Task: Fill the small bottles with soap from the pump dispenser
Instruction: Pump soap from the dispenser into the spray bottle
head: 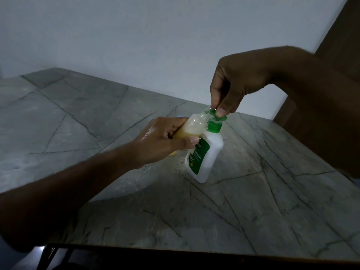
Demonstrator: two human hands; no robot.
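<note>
your left hand (pixel 161 141) grips a small clear bottle (pixel 191 126), tilted with its neck up and to the right, amber soap pooled low and froth above; your right hand (pixel 233 84) pinches a green flip cap (pixel 215 114) at that neck between thumb and fingers (pixel 221 110). the step in hand appears to be seating or closing the cap. keep the bottle nearly upright while you press, so the froth does not creep out at the neck; hold the left grip firm, since that hand looks wet and the bottle may slip. a white bottle with a green cap and green label (pixel 206 154) stands on the worktop (pixel 272 191) just beside and below your hands, touching or nearly touching the small one; a push to the right could tip it. whether this is the pump dispenser you cannot tell; no pump head shows. a wet, glossy patch (pixel 181 166) lies on the worktop at its base. something yellow (pixel 173 152) peeks below your left hand, too hidden to name. a dark brown panel (pixel 339 36) rises at far right
</note>
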